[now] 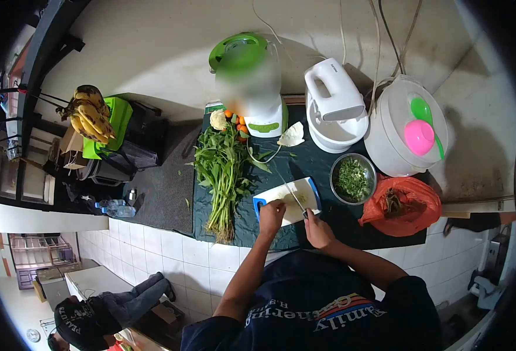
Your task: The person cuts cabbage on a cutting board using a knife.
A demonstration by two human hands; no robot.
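Observation:
My right hand is wrapped round the handle of a kitchen knife, whose blade slants across a white cutting board with blue ends. At the board's left part is my left hand, its fingers drawn together; what they hold, if anything, is too small to make out. Small pale green bits lie on the board near the blade. To the right stands a metal bowl of chopped greens. On the left lies a big bunch of leafy greens with roots at its near end.
Behind the board stand a blender, a white hand mixer on its bowl, and a large white lidded container. A red plastic bag sits at right. Bananas hang at left; another person is at lower left.

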